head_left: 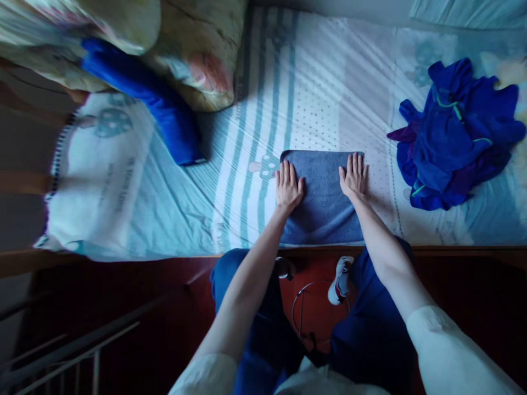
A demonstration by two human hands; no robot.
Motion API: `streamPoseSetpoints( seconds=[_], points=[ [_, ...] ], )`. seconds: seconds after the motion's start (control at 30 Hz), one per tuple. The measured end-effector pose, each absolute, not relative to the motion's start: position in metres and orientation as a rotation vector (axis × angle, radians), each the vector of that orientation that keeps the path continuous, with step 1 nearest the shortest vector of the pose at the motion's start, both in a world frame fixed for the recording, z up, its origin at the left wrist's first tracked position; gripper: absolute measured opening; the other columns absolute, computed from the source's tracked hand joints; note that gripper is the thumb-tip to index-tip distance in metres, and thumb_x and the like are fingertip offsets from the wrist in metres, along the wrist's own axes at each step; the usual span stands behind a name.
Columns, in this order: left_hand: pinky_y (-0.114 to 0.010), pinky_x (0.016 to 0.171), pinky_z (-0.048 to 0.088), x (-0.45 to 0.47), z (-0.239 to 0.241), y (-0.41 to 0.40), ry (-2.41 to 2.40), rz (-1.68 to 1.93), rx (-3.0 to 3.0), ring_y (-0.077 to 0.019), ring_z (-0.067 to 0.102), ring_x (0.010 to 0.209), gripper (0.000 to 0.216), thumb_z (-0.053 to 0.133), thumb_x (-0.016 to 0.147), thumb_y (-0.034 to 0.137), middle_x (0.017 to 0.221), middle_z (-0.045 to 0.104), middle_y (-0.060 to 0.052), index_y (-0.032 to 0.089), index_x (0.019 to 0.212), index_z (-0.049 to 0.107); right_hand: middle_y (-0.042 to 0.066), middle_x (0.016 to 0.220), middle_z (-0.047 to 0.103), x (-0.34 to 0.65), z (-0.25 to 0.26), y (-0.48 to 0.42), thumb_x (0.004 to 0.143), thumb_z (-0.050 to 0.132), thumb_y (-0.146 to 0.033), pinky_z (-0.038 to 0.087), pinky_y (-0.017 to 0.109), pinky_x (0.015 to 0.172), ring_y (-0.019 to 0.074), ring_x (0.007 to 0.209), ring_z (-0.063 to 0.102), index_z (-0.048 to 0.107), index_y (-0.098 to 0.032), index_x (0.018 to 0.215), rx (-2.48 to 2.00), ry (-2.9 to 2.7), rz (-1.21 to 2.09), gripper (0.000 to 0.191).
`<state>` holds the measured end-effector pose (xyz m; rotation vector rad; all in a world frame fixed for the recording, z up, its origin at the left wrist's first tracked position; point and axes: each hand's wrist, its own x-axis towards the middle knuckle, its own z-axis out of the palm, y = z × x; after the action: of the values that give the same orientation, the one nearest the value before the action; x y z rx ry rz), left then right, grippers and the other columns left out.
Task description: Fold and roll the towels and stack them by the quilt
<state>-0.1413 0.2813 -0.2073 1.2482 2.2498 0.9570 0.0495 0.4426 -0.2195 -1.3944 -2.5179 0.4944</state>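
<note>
A folded grey-blue towel lies flat on the bed near its front edge. My left hand rests open, fingers stretched flat, on the towel's left edge. On the towel's right edge my right hand presses down the same way, open with fingers together and flat. Neither hand holds anything.
A heap of dark blue clothes lies on the bed at the right. A blue folded cloth and patterned pillows sit at the back left. The striped bedsheet covers the mattress. A wooden bed edge runs across below.
</note>
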Motion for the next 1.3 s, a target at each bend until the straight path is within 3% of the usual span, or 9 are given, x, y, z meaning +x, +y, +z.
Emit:
streamPoseSetpoints(
  seconds=[0.23,0.63,0.77,0.87,0.97,1.1,1.2,1.3],
  points=[
    [-0.052,0.13,0.001,-0.082,-0.196,0.211,2.354,0.859,1.078,-0.028,0.005,0.16,0.07,0.034,0.101,0.04,0.171,0.013,-0.014,0.011,0.163,0.02,0.015,0.168,0.027,0.089,-0.2,0.371,0.105,0.022,-0.044,0.009,0.055,0.128,0.0238,0.158,0.017,0.03,-0.014,0.16,-1.434,-2.484,0.517,0.063],
    [-0.049,0.129,0.006,-0.03,-0.195,0.12,2.444,0.834,0.974,-0.0266,0.014,0.159,0.065,0.027,0.102,0.039,0.167,0.028,-0.016,0.013,0.161,0.03,0.016,0.162,0.04,0.164,-0.184,0.275,0.101,0.033,-0.036,0.017,0.052,0.127,0.027,0.154,0.029,0.045,-0.014,0.152,-1.482,-2.304,0.755,0.057],
    [-0.05,0.127,0.017,-0.032,-0.194,0.106,2.384,0.932,0.879,-0.03,0.025,0.156,0.058,0.038,0.099,0.037,0.162,0.039,-0.016,0.018,0.154,0.042,0.019,0.155,0.049,0.187,-0.186,0.257,0.097,0.038,-0.033,0.024,0.054,0.125,0.0307,0.15,0.037,0.056,-0.015,0.141,-1.523,-2.159,0.837,0.051],
    [-0.047,0.121,0.031,-0.042,-0.193,0.103,2.383,1.043,0.727,-0.0305,0.045,0.144,0.045,0.043,0.096,0.029,0.147,0.056,-0.018,0.02,0.137,0.057,0.018,0.142,0.062,0.203,-0.192,0.255,0.093,0.046,-0.032,0.033,0.05,0.121,0.0302,0.14,0.049,0.065,-0.019,0.128,-1.518,-2.029,0.85,0.042],
    [-0.046,0.11,0.043,-0.05,-0.191,0.101,2.421,1.121,0.423,-0.0303,0.062,0.122,0.03,0.049,0.091,0.028,0.117,0.069,-0.015,0.02,0.113,0.067,0.019,0.119,0.072,0.215,-0.199,0.26,0.086,0.055,-0.034,0.041,0.051,0.113,0.033,0.123,0.061,0.07,-0.018,0.106,-1.546,-1.805,0.863,0.03],
    [-0.045,0.092,0.052,-0.05,-0.191,0.102,2.393,1.178,0.233,-0.0286,0.071,0.091,0.017,0.059,0.084,0.033,0.077,0.069,-0.006,0.019,0.089,0.067,0.014,0.082,0.074,0.222,-0.207,0.269,0.074,0.066,-0.041,0.052,0.046,0.094,0.0319,0.094,0.068,0.066,-0.018,0.079,-1.619,-1.447,0.999,0.023],
    [-0.039,0.075,0.055,-0.046,-0.194,0.105,2.327,1.252,0.153,-0.0251,0.07,0.072,0.023,0.064,0.081,0.042,0.065,0.067,-0.003,0.019,0.082,0.066,0.008,0.066,0.07,0.222,-0.21,0.272,0.07,0.07,-0.047,0.058,0.038,0.073,0.027,0.074,0.069,0.063,-0.021,0.073,-1.622,-1.366,1.081,0.028],
    [-0.034,0.063,0.054,-0.046,-0.199,0.111,2.26,1.337,0.068,-0.0226,0.069,0.064,0.032,0.064,0.08,0.05,0.063,0.068,-0.004,0.017,0.078,0.066,0.006,0.059,0.068,0.219,-0.211,0.271,0.068,0.073,-0.053,0.055,0.033,0.055,0.025,0.061,0.068,0.063,-0.02,0.073,-1.601,-1.301,1.167,0.034]
  ],
)
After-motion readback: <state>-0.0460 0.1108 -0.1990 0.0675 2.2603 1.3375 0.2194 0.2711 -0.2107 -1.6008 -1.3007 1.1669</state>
